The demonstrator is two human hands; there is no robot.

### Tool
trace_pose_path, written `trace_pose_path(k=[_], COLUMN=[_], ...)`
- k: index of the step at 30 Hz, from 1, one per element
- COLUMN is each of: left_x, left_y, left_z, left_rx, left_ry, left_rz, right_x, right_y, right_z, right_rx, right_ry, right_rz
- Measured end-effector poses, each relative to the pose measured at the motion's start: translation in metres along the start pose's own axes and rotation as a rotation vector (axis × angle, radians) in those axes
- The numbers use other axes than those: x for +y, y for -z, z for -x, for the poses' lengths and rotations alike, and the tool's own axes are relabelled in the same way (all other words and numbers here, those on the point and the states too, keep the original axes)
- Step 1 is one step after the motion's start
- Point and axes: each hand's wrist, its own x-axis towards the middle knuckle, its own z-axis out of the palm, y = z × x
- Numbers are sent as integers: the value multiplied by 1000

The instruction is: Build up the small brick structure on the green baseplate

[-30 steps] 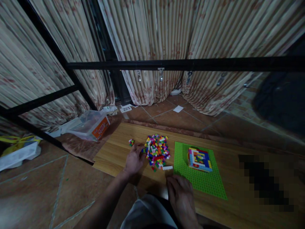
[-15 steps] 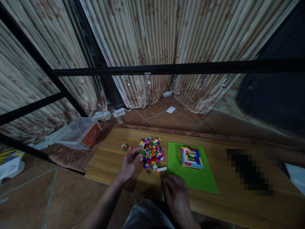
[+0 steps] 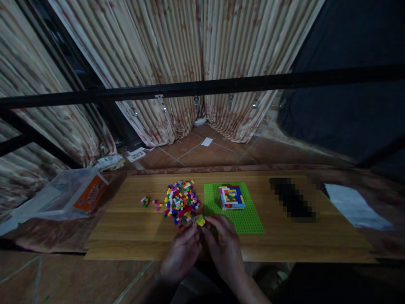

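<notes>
Between my fingertips, above the table's near side, is a small yellow and green clump of toy building bricks (image 3: 200,220). My left hand (image 3: 183,249) grips it from the left with its fingers closed. From the other side, the thumb and fingers of my right hand (image 3: 225,242) pinch the same clump. Just beyond my left hand lies a loose pile of multicoloured bricks (image 3: 181,200). A green studded baseplate (image 3: 249,219) lies beyond my right hand. On it stands a low rectangular brick build (image 3: 232,197) with a blue, white, red and yellow patterned top.
A few joined bricks (image 3: 145,202) lie left of the pile on the wooden table (image 3: 120,228). A clear plastic bin (image 3: 76,192) with an orange label stands on the floor at left. At the table's right lies a pixelated dark patch (image 3: 292,200), with white paper (image 3: 357,207) beyond.
My left hand has come back from the pile towards me. My right hand has lifted from the table's edge to meet it, and both now hold the clump. The view has turned right.
</notes>
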Motion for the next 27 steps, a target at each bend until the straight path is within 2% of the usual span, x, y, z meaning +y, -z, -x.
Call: trace_pose_path(k=[3, 7, 13, 18, 23, 27], left_x=[0, 1, -10, -20, -23, -27], left_y=[-6, -14, -12, -9, -18, -28], left_z=[3, 5, 6, 10, 24, 35], left_rx=[-38, -74, 6, 19, 49, 95], left_ry=[34, 57, 113, 181, 211, 176], left_rz=[-9, -18, -18, -24, -42, -72], right_x=[2, 3, 2, 10, 13, 7], right_y=[6, 15, 28, 29, 31, 33], right_z=[3, 6, 17, 36, 48, 57], right_rx=[35, 16, -33, -6, 42, 93], right_ry=[-4, -10, 1, 54, 125, 97], right_rz=[44, 82, 89, 110, 86, 50])
